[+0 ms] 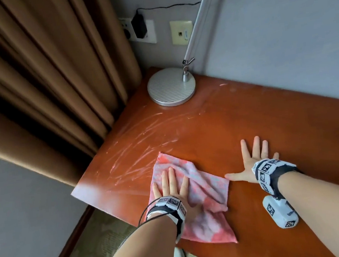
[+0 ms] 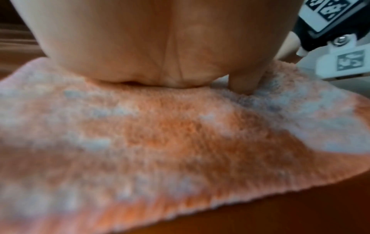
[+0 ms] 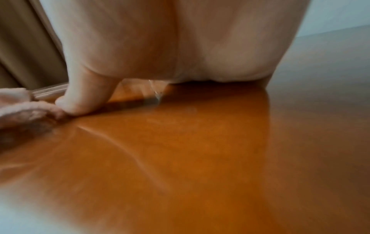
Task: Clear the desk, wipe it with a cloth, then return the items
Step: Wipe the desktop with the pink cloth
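Observation:
A pink and grey cloth (image 1: 202, 200) lies spread on the reddish wooden desk (image 1: 248, 123) near its front left corner. My left hand (image 1: 172, 186) presses flat on the cloth with straight fingers; in the left wrist view the palm (image 2: 160, 47) bears down on the cloth (image 2: 160, 142). My right hand (image 1: 252, 161) lies flat on the bare desk to the right, fingers spread, thumb tip touching the cloth's right edge. In the right wrist view the thumb (image 3: 86, 98) meets the cloth (image 3: 24, 109) on the desk (image 3: 200, 158).
A silver lamp base (image 1: 171, 87) with its slanted arm stands at the desk's back left corner. Wet wipe streaks (image 1: 144, 135) cover the left part of the desk. Brown curtains (image 1: 42, 79) hang at the left, and the wall with sockets (image 1: 142, 31) rises behind.

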A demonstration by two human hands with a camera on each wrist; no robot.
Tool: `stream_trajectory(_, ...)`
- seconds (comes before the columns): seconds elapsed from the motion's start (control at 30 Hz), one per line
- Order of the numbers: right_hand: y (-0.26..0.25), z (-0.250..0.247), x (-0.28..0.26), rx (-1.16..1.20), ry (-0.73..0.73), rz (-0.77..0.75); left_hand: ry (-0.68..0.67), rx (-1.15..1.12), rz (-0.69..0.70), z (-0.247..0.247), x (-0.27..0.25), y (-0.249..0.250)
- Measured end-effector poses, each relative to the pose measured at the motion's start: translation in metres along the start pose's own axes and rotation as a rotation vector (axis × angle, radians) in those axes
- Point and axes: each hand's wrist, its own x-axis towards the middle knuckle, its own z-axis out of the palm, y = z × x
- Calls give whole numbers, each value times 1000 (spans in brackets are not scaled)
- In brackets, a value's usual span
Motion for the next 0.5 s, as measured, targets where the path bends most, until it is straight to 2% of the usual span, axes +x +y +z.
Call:
stream_trajectory(0.17,0,-3,7,7,-60,1,59,95,70,-58,57,14)
stream_trajectory(0.5,5,-6,12,109,-154,-40,225,225,251,-162,183,79)
